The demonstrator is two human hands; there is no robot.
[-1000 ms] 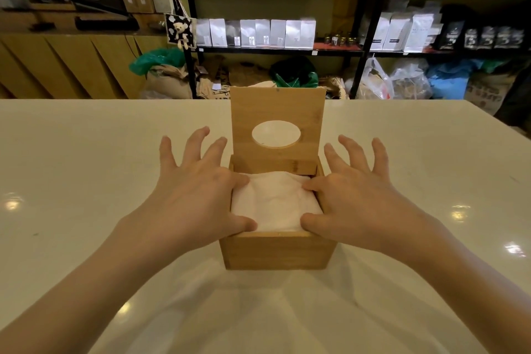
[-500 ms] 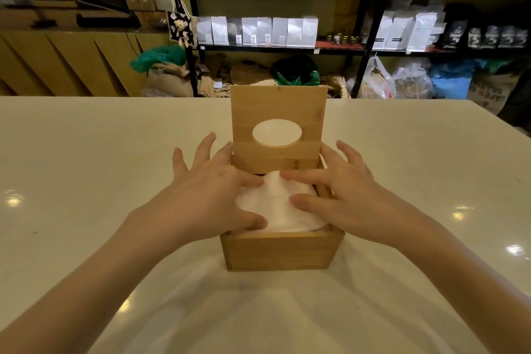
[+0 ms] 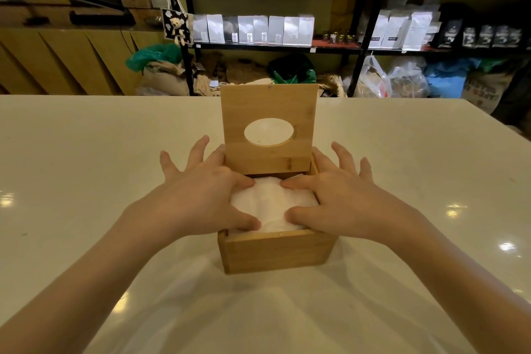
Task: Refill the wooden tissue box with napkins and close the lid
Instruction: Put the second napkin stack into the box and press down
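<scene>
Step in hand, as judged: napkins pressed down into box; lid not yet closed. Left hand and right hand spread flat, thumbs and forefingers laid on stack, nothing gripped. Box set near middle of counter. Next move calls for hands withdrawn, lid swung down. Box: smooth pale wood, square. Lid upright, oval opening. Napkins white, soft, creased.

The upright lid walls off the box's far side; bare table lies open all around.
</scene>
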